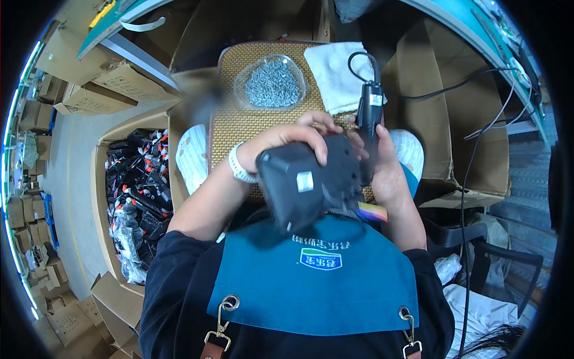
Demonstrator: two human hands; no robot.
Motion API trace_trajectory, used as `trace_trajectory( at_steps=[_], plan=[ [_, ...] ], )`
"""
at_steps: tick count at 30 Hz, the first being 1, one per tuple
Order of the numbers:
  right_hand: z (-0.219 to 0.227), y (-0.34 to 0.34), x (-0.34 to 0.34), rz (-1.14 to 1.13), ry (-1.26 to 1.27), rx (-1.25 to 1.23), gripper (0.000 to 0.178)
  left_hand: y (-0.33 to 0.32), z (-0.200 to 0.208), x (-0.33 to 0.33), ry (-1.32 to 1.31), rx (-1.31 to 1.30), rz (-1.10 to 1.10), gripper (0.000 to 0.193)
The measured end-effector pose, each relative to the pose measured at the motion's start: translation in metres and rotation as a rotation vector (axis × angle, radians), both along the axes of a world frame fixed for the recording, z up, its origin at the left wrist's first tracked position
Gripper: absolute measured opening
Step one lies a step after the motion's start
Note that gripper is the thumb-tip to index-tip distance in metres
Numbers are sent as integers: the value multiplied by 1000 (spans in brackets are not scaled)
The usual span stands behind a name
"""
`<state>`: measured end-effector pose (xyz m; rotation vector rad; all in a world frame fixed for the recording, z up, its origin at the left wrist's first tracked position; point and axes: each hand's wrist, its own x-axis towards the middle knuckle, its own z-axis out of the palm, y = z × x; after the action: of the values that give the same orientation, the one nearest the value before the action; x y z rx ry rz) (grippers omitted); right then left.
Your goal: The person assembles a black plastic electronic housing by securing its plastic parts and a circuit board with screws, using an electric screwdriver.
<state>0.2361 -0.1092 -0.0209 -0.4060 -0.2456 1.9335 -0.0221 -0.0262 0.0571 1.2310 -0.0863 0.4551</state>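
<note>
One black moulded casing [284, 188], held over the teal apron [365, 293], is gripped at its far edge by the left hand [293, 136], a corded black tool [370, 110] being clasped by the right hand [387, 170]; judged light, stiff, slightly slippery, crackable if dropped, best held by opposite edges.

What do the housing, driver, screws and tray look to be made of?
Housing: probably plastic, matte black, moulded-looking rounded corners.
Driver: body likely black plastic, slightly glossier, judging by its highlights.
Screws: metal, going by the bright silvery glint; alloy or plating unclear.
Tray: clear and shiny, see-through wall; likely plastic, though glass isn't ruled out.
</note>
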Motion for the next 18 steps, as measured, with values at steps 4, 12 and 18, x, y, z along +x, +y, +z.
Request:
trace_trajectory(
  at_steps=[4, 12, 18],
  plan=[
    [14, 1, -5, -17, -155, 105, 56, 9, -32, -16, 423, 707, 232, 35],
    [13, -1, -10, -67, -278, 49, 57, -5, 0, -64, 807, 760, 635, 38],
    [13, -2, -14, -54, -281, 20, 57, -60, 6, 8, 823, 1188, 665, 70]
  ],
)
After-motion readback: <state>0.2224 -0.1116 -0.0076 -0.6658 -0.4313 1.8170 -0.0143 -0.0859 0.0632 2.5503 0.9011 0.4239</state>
